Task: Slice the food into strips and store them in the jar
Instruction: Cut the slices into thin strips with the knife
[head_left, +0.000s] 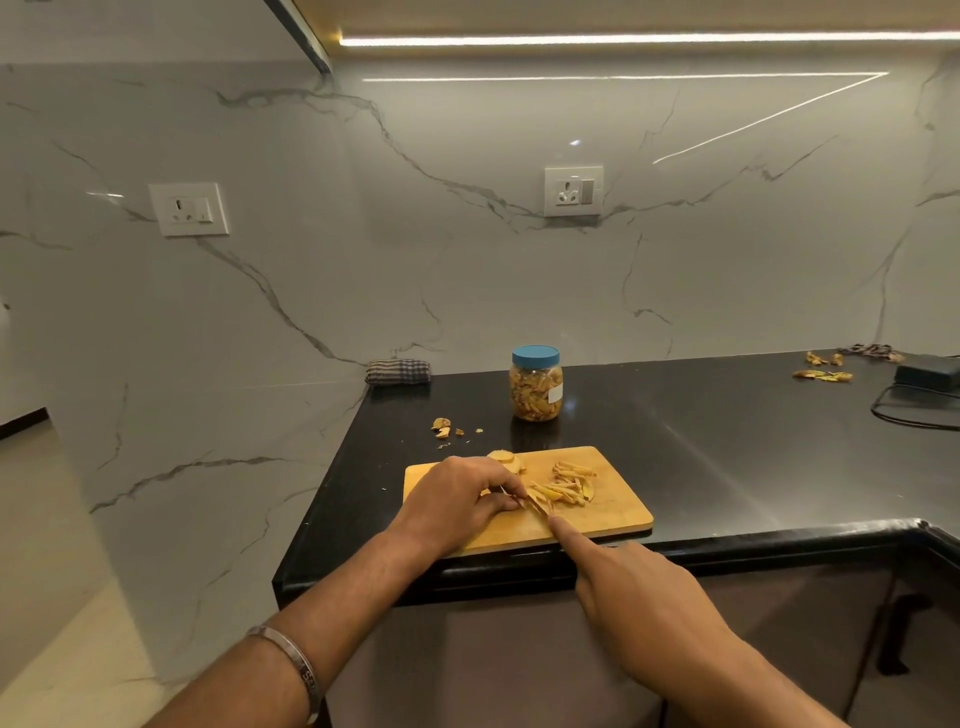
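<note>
Head view: thin yellow strips (563, 486) lie on smooth wooden board (613, 512).

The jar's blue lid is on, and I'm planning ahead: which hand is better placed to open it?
Probably the left hand: it only steadies food on the board, nearer the jar; the right hand holds the knife.

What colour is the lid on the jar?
Blue; the lid on the jar shows in the head view.
</note>
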